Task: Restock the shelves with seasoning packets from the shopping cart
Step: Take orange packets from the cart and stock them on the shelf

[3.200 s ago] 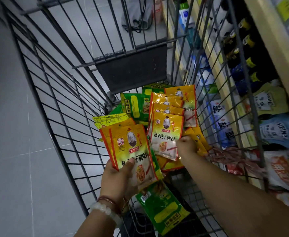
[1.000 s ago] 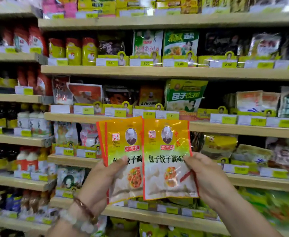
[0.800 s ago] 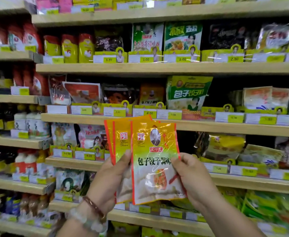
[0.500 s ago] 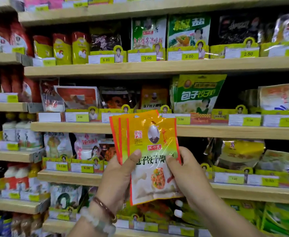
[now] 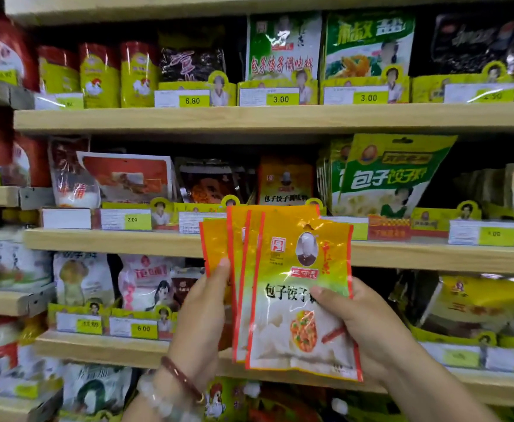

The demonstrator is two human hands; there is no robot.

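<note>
Fingers of both hands, left (image 5: pixel 201 324) & right (image 5: pixel 368 324), clamp the seasoning packets (image 5: pixel 298 287) mid-frame; imo square the stack b4 shelving behind the matching orange packet (image 5: pixel 286 181).

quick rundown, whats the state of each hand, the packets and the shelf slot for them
left hand: grips the rear packets, thumb in front
right hand: grips the front packet
orange seasoning packets: fanned, upright, held off the shelf
matching shelf packet: standing on the shelf above the stack

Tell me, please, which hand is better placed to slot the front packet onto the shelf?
Probably the right hand: it grips the front packet, while the left hand holds the packets behind.
</note>
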